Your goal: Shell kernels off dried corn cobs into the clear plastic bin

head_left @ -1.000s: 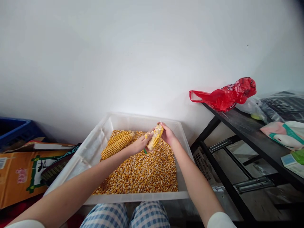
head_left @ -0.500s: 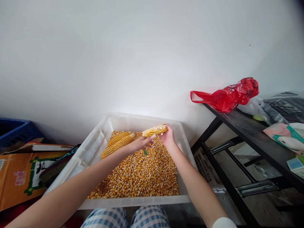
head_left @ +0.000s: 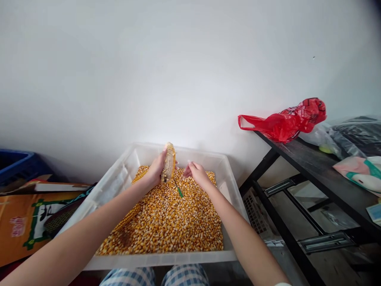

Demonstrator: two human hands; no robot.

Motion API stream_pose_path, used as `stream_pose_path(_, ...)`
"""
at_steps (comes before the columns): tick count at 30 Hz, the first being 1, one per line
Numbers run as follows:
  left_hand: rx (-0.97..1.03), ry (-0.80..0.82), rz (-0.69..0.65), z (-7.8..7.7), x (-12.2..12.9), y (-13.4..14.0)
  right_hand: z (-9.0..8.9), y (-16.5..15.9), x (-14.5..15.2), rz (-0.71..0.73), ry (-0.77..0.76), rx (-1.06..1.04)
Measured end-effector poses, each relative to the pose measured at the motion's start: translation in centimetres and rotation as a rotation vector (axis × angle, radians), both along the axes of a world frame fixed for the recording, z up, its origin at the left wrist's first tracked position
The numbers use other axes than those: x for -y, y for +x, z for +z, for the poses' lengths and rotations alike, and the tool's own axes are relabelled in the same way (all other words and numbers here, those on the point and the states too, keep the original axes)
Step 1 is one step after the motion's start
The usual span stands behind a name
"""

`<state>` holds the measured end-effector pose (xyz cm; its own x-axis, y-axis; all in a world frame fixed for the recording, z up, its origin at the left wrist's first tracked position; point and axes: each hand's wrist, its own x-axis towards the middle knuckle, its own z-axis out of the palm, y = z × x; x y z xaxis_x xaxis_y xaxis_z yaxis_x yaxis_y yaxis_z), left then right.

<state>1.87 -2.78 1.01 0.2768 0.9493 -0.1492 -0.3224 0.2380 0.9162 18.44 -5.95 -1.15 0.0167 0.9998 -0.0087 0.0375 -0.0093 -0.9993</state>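
Left hand [head_left: 155, 171]: one, closed around the corn cob, holding it upright above the far end of the tub.
Right hand [head_left: 197, 174]: one, fingers loosely spread, gripping nothing, just beside the cob over the kernels.
Corn cob [head_left: 170, 162]: one in hand, partly stripped; another lies mostly hidden under the left forearm.
Loose kernels [head_left: 169, 222]: too many to count, filling the tub floor.
Tub [head_left: 229, 186]: one, translucent plastic, against the wall.
Green tool [head_left: 179, 191]: one, lying on the kernels.
Red bag [head_left: 285, 121]: one, on the dark counter [head_left: 312, 159] at right.
Cardboard box [head_left: 20, 222]: one, at left.
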Motion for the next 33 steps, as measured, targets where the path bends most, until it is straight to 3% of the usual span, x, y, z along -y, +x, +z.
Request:
stream_pose_path(3,0.011,-0.004,-0.193,0.4,0.8,0.4,0.5,-0.2,0.2,-0.030,0.105,-0.133)
stream_pose_path(7,0.077,-0.106,-0.494,0.6,1.9,0.9,2.2,-1.1,1.8,0.311,0.071,-0.360)
stream_pose_path(10,0.054,-0.087,-0.608,0.1,2.4,1.1,2.8,-1.6,2.6,0.417,0.044,-0.377)
stream_pose_path(15,-0.060,0.040,-0.541,-0.4,2.7,1.4,2.4,-2.2,2.7,0.285,0.095,-0.310)
stream_pose_path(20,-0.175,0.045,-0.486,0.0,3.4,1.8,1.5,-2.7,2.7,0.106,0.096,-0.237)
stream_pose_path(23,-0.149,0.012,-0.486,-0.1,3.4,1.9,1.7,-2.2,2.4,0.188,0.049,-0.253)
stream_pose_path(27,-0.129,0.016,-0.531,-0.3,3.1,1.7,2.5,-1.3,1.9,0.375,-0.056,-0.446)
stream_pose_path(33,-0.179,0.089,-0.531,-0.5,3.3,1.6,1.8,-1.9,1.9,0.195,-0.045,-0.502)
